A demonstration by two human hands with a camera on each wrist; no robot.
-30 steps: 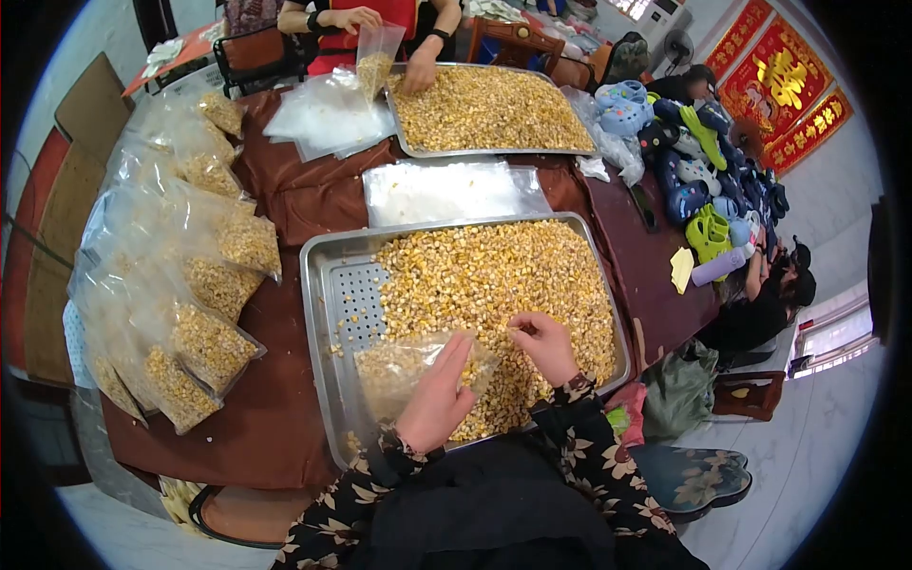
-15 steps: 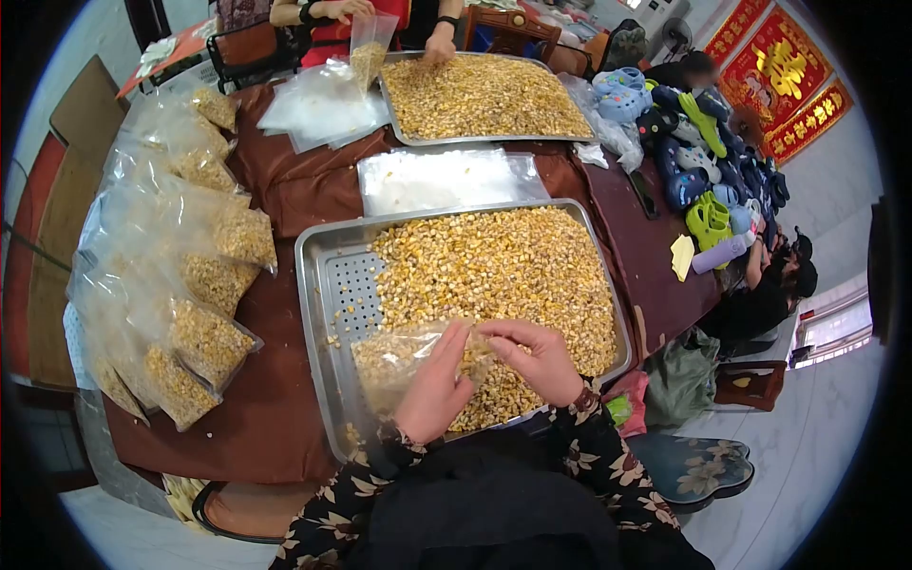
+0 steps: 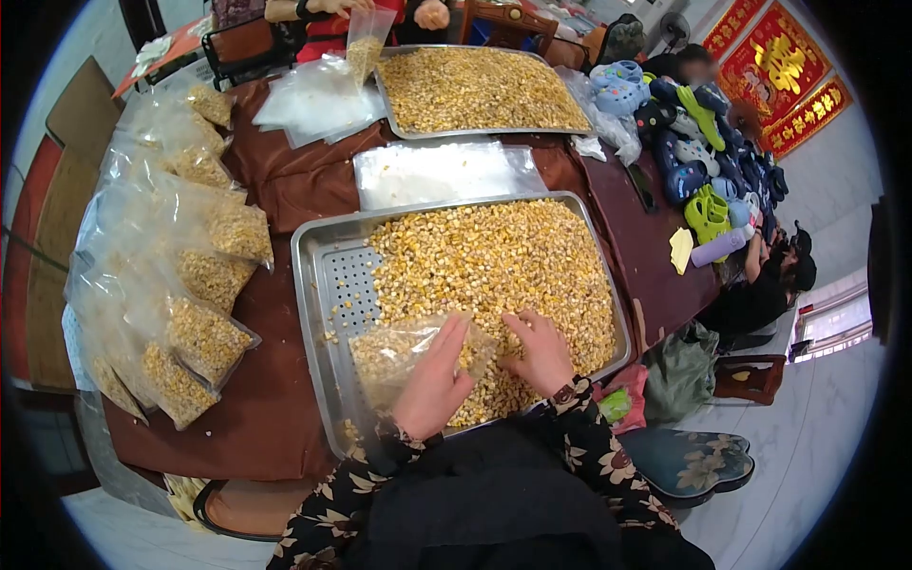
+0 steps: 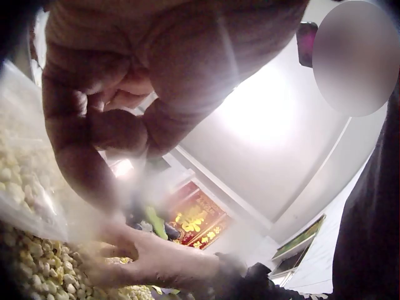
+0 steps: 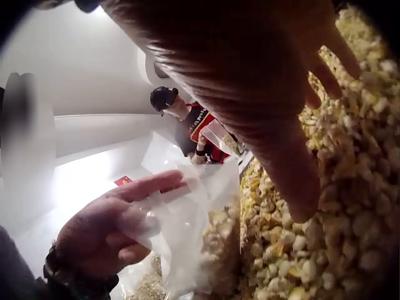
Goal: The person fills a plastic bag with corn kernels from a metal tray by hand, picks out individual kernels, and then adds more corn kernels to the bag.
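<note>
A wide metal tray (image 3: 308, 313) full of loose corn kernels (image 3: 494, 256) lies in front of me. My left hand (image 3: 432, 388) holds a clear plastic bag (image 3: 378, 359) by its mouth. The bag lies low over the near left of the tray, with kernels inside it. In the right wrist view, the left fingers curl at the edge of the clear film. My right hand (image 3: 541, 356) is just right of the bag mouth, fingers spread and pointing down. Seen from the right wrist, its fingertips (image 5: 303, 206) reach into the kernels.
Several filled bags (image 3: 204, 347) lie in a row on the left. Beyond my tray are a stack of flat bags (image 3: 446, 176) and a second corn tray (image 3: 484, 90), where another person holds a bag (image 3: 366, 52). Clogs (image 3: 708, 214) and a purple bottle (image 3: 719, 247) stand right.
My right hand came to the bag mouth half a second ago, then drew back right and down to the kernels with fingers spread. The left hand keeps its hold. The other person's hand left the far tray.
</note>
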